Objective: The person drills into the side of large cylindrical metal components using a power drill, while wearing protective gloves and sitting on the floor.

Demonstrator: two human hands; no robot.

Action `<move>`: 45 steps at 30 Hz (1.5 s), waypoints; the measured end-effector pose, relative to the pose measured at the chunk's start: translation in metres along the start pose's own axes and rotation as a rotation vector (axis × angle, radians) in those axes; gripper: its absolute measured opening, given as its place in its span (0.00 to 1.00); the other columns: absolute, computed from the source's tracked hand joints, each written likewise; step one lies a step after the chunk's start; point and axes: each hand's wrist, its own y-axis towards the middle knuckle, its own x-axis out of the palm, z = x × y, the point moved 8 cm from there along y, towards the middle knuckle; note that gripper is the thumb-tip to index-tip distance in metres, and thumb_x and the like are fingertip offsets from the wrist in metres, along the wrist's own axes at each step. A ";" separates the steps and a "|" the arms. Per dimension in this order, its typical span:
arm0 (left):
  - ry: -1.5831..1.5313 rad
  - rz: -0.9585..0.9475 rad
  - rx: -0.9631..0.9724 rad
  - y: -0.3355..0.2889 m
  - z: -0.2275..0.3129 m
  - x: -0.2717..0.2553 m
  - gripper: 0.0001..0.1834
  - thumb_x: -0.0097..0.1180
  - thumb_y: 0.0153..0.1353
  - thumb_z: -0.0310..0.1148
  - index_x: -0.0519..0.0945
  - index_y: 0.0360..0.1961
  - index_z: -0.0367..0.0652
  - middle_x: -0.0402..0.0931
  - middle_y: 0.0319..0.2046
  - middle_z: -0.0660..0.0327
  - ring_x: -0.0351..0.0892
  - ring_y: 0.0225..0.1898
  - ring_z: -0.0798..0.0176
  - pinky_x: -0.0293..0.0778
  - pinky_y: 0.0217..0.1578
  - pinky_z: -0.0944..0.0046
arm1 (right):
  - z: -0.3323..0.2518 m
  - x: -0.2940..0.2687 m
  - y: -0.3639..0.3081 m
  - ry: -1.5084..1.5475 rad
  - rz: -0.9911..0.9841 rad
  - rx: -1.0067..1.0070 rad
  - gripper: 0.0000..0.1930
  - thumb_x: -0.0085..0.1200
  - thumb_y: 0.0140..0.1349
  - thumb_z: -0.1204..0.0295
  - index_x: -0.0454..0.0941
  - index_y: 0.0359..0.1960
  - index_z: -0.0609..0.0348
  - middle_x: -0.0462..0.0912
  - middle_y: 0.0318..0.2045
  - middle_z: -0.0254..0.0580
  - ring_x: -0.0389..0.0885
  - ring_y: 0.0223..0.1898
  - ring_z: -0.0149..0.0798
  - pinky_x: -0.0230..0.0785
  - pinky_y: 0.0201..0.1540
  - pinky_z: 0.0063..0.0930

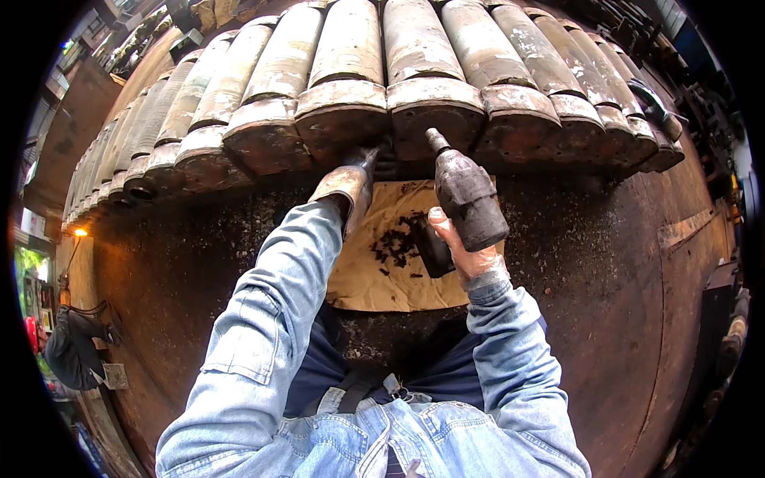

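My right hand (458,240) is wrapped round the handle of a grimy, dark cordless power driver (466,191). Its narrow nose points up and away, toward the end blocks of a long row of worn metal cylinders (347,44). The dark battery base hangs below my grip. My left hand (355,179), in a dirty tan glove, reaches to the underside of a rust-brown end block (341,119) near the row's middle. Its dark fingers blend into the shadow there, so what they touch or hold is hidden.
Under my hands lies a tan sheet (366,279) with several small dark pieces (394,247) scattered on it. Brown, gritty metal flooring (590,319) surrounds it. A lit orange lamp (80,232) and dark cloth (72,346) are at the left. Another gloved hand (665,115) is at the far right.
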 end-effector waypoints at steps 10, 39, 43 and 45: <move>0.153 -0.047 0.032 -0.002 0.004 0.000 0.17 0.54 0.66 0.33 0.81 0.53 0.37 0.82 0.46 0.43 0.83 0.47 0.44 0.78 0.49 0.48 | 0.001 -0.016 0.007 0.309 0.114 0.191 0.25 0.68 0.62 0.71 0.74 0.60 0.59 0.84 0.46 0.39 0.82 0.47 0.34 0.75 0.52 0.31; -0.311 -0.303 -0.106 -0.023 -0.038 0.034 0.31 0.66 0.60 0.53 0.82 0.52 0.36 0.85 0.48 0.48 0.83 0.53 0.51 0.77 0.55 0.57 | -0.004 -0.016 0.013 0.360 0.112 0.178 0.19 0.67 0.62 0.75 0.78 0.54 0.53 0.80 0.39 0.26 0.75 0.36 0.24 0.71 0.39 0.23; -0.314 -0.217 -0.158 -0.067 -0.061 0.008 0.22 0.69 0.60 0.44 0.85 0.49 0.40 0.86 0.45 0.53 0.86 0.45 0.56 0.78 0.51 0.59 | 0.005 0.009 0.009 0.229 -0.014 0.224 0.22 0.67 0.62 0.74 0.76 0.57 0.53 0.79 0.43 0.29 0.76 0.42 0.26 0.73 0.45 0.25; -0.201 -0.245 -0.171 -0.072 -0.053 -0.003 0.20 0.67 0.61 0.44 0.85 0.49 0.41 0.86 0.45 0.52 0.85 0.46 0.53 0.79 0.50 0.58 | 0.000 0.023 0.012 0.119 -0.080 0.182 0.24 0.67 0.63 0.74 0.74 0.60 0.55 0.79 0.46 0.31 0.76 0.46 0.27 0.72 0.51 0.27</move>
